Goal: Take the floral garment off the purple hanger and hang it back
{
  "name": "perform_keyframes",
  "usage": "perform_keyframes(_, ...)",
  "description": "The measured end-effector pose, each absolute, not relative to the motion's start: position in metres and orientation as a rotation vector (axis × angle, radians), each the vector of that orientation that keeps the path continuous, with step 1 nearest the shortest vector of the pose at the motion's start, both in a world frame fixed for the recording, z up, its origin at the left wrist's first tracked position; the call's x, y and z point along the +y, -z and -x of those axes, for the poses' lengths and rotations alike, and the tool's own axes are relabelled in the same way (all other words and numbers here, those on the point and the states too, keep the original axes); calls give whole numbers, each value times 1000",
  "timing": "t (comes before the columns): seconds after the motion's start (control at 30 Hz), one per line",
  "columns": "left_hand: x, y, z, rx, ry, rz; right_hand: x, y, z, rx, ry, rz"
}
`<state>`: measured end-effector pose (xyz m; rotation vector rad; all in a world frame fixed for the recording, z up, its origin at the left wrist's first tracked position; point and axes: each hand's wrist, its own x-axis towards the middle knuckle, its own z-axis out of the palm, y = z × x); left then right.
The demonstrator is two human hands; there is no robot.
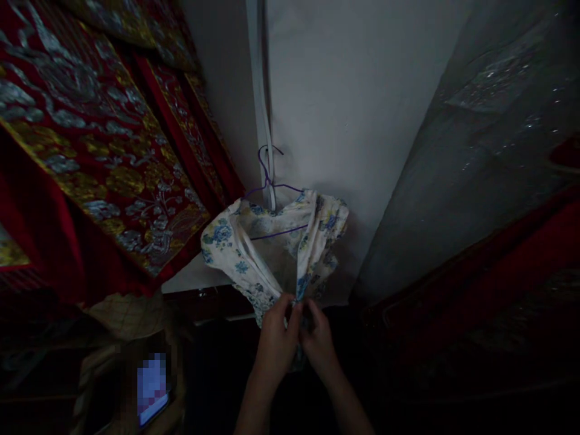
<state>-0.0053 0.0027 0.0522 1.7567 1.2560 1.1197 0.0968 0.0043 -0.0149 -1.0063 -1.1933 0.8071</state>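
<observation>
Blouse (240,266), white with blue flowers, in the middle of the scene, open at the neck in a deep V. At the foot of the V, left hand (276,332), with thumb and fingers closed in a pinch on the front edge; just beside it, right hand (319,341), with fingertips drawn together on the cloth, partly hidden. Farther, inside the shoulders, purple hanger (269,182), with hook at a pale strip (258,72) down the wall (348,121). To the left, red cloth (127,181) with gold and silver embroidery; near left, lit screen (152,386), blurred into blocks. To the right, shiny grey sheet (480,121); nearer, dim red drape (502,272).
</observation>
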Motion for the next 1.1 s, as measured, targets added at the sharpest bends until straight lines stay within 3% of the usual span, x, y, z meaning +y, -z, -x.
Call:
perform_keyframes(0.33,10,-44,16,1276,-1427,-1727,0,-7,-114,-1318,-964,1032)
perform_keyframes(0.57,10,-38,11,1364,-1450,-1738,2,-7,-119,-1291,-975,1045)
perform_keyframes(0.9,10,-14,35,1243,-1241,-2023,-8,-16,-127,-1339,-1013,1081)
perform_keyframes(1.1,32,-44,52,880,-1011,-2394,-10,-27,-133,-1297,-962,1105)
